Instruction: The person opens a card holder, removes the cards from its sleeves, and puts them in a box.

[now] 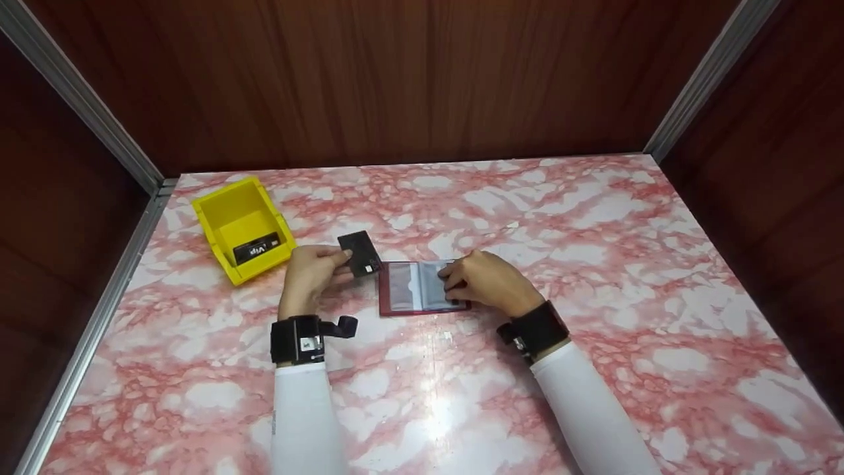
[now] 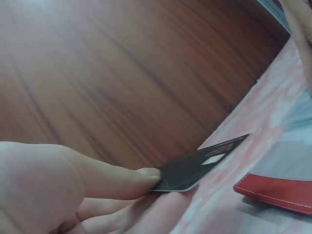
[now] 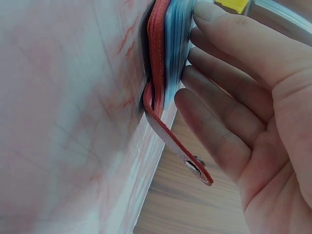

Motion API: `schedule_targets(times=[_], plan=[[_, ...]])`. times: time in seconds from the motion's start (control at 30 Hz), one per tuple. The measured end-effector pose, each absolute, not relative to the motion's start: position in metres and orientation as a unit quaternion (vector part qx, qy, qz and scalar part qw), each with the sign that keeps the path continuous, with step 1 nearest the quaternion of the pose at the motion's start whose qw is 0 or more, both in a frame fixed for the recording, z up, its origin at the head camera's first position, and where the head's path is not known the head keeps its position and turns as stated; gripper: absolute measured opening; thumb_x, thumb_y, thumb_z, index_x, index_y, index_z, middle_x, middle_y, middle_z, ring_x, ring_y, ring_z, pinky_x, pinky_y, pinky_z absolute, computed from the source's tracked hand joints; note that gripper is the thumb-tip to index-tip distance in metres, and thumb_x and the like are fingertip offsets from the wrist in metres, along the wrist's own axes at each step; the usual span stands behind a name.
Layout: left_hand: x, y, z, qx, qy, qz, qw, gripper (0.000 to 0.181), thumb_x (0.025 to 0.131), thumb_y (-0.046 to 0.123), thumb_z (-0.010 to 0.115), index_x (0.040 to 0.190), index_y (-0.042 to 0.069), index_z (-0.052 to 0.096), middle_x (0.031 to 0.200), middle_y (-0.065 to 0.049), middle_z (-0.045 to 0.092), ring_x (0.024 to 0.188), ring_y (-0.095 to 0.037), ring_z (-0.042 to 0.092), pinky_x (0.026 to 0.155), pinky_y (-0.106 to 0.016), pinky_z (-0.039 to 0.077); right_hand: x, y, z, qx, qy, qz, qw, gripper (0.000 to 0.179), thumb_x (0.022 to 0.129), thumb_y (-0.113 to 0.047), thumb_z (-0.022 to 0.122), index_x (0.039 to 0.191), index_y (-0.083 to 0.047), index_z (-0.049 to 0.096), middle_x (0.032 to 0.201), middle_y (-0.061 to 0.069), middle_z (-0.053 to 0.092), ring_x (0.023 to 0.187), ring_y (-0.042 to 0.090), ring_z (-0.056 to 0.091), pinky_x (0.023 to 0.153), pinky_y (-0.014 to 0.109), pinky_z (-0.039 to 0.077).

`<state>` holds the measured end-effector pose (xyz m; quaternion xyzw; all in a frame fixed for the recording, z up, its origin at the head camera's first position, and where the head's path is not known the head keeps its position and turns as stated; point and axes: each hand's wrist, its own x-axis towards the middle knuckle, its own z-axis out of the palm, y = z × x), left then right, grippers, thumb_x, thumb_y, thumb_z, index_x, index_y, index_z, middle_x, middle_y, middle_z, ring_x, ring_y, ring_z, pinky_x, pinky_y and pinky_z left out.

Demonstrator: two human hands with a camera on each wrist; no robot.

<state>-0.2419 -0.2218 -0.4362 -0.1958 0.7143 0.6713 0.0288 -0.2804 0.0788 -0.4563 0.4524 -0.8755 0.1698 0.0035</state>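
Two bare hands work around a small red card holder point(image 1: 384, 291) unfolded on a marble-patterned tabletop point(image 1: 593, 264): in the head view the left hand point(image 1: 311, 272) pinches a black card point(image 1: 359, 254) just beside the holder's far left corner, and the right hand point(image 1: 491, 280) has its fingertips at the clear pockets point(image 1: 401, 293) on the holder's right half. Well to the left of the holder sits a smooth yellow bin point(image 1: 231, 212) with a second black card point(image 1: 257, 248), white-lettered, inside. Handling the pockets well probably calls for a light fingertip touch at their edges, since thin film tends to cling and crease. In the left wrist view the thumb presses on the card from above with fingers beneath, at its end away from the holder; the card is tilted and apart from the holder's corner. That pinch looks sound, leaving most of the card free, though squeezing hard could bow it. The card is thin and flat with a pale patch, while the holder's leather-like rim shows pale stitching. In the right wrist view thumb and fingers meet the pocket edges; whether they pinch one cannot be told. The pockets form a bluish, layered stack, and a narrow strap point(image 3: 168, 139) with a metal snap point(image 3: 194, 167) juts from the holder's cover.
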Motion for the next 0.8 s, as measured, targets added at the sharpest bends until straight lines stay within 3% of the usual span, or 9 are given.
schedule_targets(times=[0.13, 0.4, 0.8], plan=[[-0.243, -0.233, -0.432, -0.243, 0.643, 0.725, -0.035, 0.034, 0.084, 0.012, 0.067, 0.113, -0.004, 0.061, 0.097, -0.017, 0.066, 0.076, -0.02, 0.07, 0.077, -0.034, 0.057, -0.281, 0.079, -0.457, 0.443, -0.879, 0.176, 0.0, 0.01, 0.077, -0.025, 0.075, 0.085, -0.02, 0.076, 0.109, -0.001, 0.069, 0.094, 0.008, 0.066, 0.078, 0.024, 0.055], [-0.237, -0.262, -0.43, -0.295, 0.451, 0.811, -0.229, 0.036, 0.078, 0.003, 0.07, 0.111, -0.008, 0.061, 0.102, -0.015, 0.054, 0.071, -0.021, 0.065, 0.08, -0.036, 0.056, -0.281, 0.078, -0.458, 0.443, -0.878, 0.181, 0.008, 0.011, 0.076, -0.025, 0.076, 0.085, -0.02, 0.076, 0.107, -0.001, 0.07, 0.092, 0.007, 0.067, 0.078, 0.022, 0.055], [-0.23, -0.284, -0.44, -0.31, 0.298, 0.851, -0.301, 0.03, 0.075, 0.0, 0.072, 0.104, -0.003, 0.064, 0.122, -0.014, 0.052, 0.088, -0.026, 0.067, 0.079, -0.032, 0.057, -0.28, 0.076, -0.455, 0.434, -0.883, 0.18, -0.007, 0.01, 0.076, -0.027, 0.075, 0.084, -0.021, 0.076, 0.11, -0.001, 0.069, 0.095, 0.009, 0.066, 0.078, 0.024, 0.055]])
